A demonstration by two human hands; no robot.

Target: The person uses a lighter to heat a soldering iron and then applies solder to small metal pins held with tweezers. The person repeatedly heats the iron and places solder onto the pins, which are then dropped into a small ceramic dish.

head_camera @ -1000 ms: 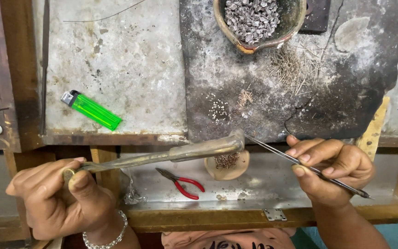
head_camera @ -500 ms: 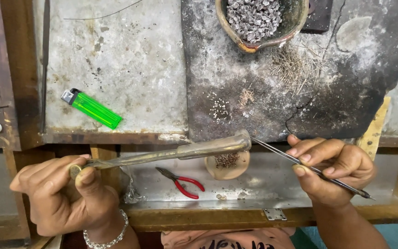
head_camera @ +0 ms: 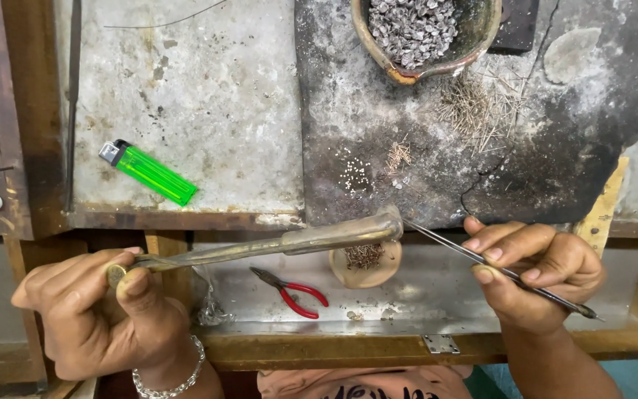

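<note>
The desk point(head_camera: 186, 96), with its charred block, is spread beyond both hands, so that the work is kept over a fireproof surface. The brass blowpipe point(head_camera: 282, 242) is pinched at its narrow end by the left hand point(head_camera: 97, 310), thumb over forefinger; its long axis is laid nearly level, rising slightly, with the flared tip pointed toward the right hand point(head_camera: 540, 270). A thin pair of tweezers point(head_camera: 496, 267) is gripped by that hand like a pen, its point aimed up-left at the tip, apparently for steadiness. Between the hands, red pliers point(head_camera: 293, 292) are left lying.
</note>
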